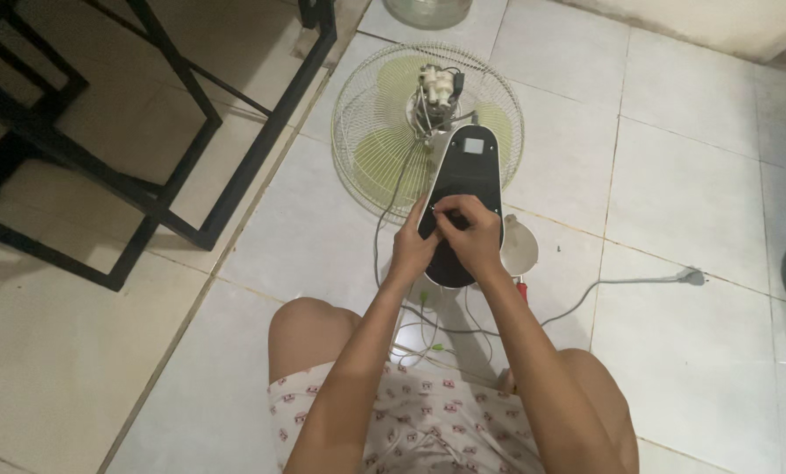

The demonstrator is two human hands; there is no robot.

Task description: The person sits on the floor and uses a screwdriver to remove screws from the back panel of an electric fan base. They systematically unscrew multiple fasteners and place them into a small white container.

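Note:
An electric fan lies face down on the tiled floor, its round wire grille (368, 140) and pale green blades toward the far side. Its bare motor (437, 88) with wires sticks up at the hub. A black and white oval fan body (470, 167) stretches from the hub toward me. My left hand (413, 246) grips the left edge of that body. My right hand (470, 235) rests on its black face, fingers pinched together on something too small to make out. A white round cover (523, 246) sits under the body on the right.
A black metal frame (191, 132) stands on the floor at the left. The grey power cord with its plug (692, 278) trails off to the right. Thin wires (424, 338) lie between my knees. A glass jar base (428, 10) is at the top edge.

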